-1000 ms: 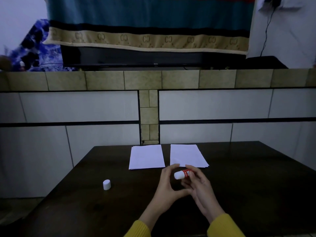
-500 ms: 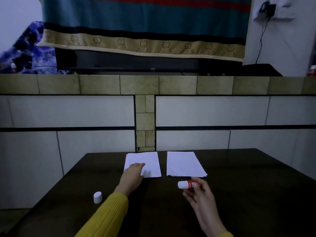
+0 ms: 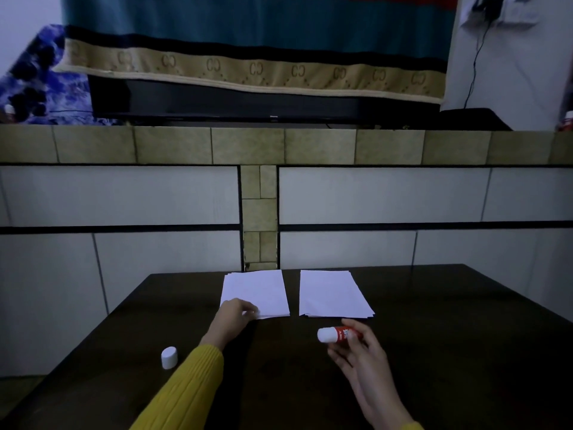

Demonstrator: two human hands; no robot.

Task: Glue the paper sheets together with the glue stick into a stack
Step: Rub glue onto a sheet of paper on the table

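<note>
Paper sheets: two flat piles of white rectangular paper are laid side by side near the far edge of the dark wooden counter (image 3: 449, 352), the left pile (image 3: 263, 290) and the right pile (image 3: 331, 293) being separated by a narrow strip of bare counter.
Glue stick: a short red-and-white plastic glue stick (image 3: 338, 334) is held uncapped just in front of the right pile's near edge; its long axis is laid roughly parallel to that edge, white tip toward the left pile.
Right hand: the right hand (image 3: 361, 355) is curled loosely, the stick being pinched between thumb and fingertips.
Left hand: the left hand (image 3: 234, 315) is rested on the near left corner of the left pile, fingers bent; whether a sheet is gripped or only pressed cannot be told.
Cap: a small white cylindrical cap (image 3: 169, 357) is stood upright toward the counter's left edge, well apart from both piles.
Key relation: the left pile lies ahead and to the left of the stick's tip, so a leftward, forward reach is judged necessary for gluing.
</note>
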